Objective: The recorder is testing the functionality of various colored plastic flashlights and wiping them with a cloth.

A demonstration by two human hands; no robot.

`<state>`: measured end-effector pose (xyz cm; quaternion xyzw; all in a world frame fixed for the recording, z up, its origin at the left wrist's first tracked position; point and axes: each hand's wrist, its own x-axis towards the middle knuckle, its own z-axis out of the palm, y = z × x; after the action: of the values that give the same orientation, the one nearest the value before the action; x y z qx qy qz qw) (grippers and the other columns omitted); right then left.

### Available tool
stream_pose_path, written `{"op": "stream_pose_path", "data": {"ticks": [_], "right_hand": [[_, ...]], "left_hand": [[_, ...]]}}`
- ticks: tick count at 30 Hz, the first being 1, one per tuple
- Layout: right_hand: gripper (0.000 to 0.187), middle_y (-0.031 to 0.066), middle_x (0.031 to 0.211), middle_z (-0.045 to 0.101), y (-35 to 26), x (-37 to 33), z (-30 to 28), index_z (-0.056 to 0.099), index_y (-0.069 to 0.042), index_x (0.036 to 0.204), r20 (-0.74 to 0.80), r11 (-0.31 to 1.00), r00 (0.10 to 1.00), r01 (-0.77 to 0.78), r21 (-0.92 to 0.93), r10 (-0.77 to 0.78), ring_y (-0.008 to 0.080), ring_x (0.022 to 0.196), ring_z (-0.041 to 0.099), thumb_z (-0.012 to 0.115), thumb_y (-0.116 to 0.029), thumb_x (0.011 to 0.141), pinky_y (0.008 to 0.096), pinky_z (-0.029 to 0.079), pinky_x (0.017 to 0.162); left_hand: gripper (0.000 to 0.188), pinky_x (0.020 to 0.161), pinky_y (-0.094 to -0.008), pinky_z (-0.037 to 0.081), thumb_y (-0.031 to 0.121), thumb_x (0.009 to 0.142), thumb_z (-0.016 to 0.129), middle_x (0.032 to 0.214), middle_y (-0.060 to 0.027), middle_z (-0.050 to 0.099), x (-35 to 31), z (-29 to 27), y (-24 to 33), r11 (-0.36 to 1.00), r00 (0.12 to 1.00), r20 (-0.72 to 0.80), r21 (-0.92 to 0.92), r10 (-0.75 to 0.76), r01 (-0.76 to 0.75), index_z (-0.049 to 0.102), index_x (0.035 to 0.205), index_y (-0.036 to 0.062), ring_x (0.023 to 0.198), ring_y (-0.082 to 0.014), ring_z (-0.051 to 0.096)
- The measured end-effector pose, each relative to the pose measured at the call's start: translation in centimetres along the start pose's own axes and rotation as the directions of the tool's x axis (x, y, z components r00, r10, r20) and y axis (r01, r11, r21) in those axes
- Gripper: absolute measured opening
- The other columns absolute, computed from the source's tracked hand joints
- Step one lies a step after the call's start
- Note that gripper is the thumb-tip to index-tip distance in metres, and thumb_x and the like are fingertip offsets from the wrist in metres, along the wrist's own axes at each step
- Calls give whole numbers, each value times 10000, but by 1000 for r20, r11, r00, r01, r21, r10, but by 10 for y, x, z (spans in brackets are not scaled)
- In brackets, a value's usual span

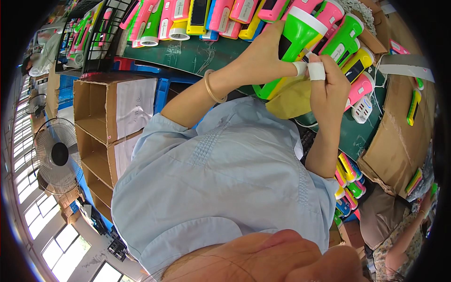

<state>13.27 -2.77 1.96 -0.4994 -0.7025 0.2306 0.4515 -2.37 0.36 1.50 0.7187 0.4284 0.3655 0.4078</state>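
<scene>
A green flashlight [298, 30] with a white-rimmed head and a yellow stripe is held up over the far bench. My left hand [265, 56], with white tape on the thumb, is wrapped around its body. My right hand [329, 87] is closed in a pinch against the flashlight's near side, white tape around one finger. Whatever those fingertips hold is too small and hidden to make out. Below the flashlight hangs a yellow cloth [289, 101]. Pink, green and yellow flashlights [359, 61] lie just beyond my right hand.
More flashlights line the green bench [188, 54] at the back. A white multi-port charger [361, 110] with cables lies on the right, by a cardboard sheet [397, 127]. Cardboard shelves [96, 110], a black wire basket [101, 35] and a fan [58, 152] stand left.
</scene>
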Motion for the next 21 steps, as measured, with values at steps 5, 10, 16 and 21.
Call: {"op": "stream_pose_path", "data": {"ticks": [5,10,16,21], "right_hand": [[207,128,611,461,-3,-2,-1,502,23,719,65,999,997,-41,-22,43,269,510,433,554,-134,844,333,343,483],[220,155,643,509,-6,3,2,494,6,721,89,969,996,3,-246,19,327,559,502,547,-165,849,377,376,499],[149,116,644,506,12,-26,15,512,-15,774,-51,992,992,-110,57,113,219,549,499,526,-143,848,313,366,492],[242,4,715,420,36,-24,-54,512,26,992,-278,653,765,-234,720,581,45,544,337,453,-200,928,171,254,450]], "left_hand": [[639,729,-317,458,209,628,723,949,-145,558,-7,8,-7,999,996,-82,32,-24,26,426,1143,-23,843,-226,569],[653,711,-342,469,205,651,732,931,-192,556,-9,17,-7,996,982,-190,91,14,3,396,1158,-36,836,-300,588],[718,692,-412,488,212,651,718,936,-284,563,-2,-32,-17,806,875,-175,501,452,-317,343,1206,-47,832,-380,595],[641,778,-402,457,136,632,726,1022,-247,537,22,-304,-82,593,529,-828,524,186,612,375,1131,-62,942,-403,542]]}}
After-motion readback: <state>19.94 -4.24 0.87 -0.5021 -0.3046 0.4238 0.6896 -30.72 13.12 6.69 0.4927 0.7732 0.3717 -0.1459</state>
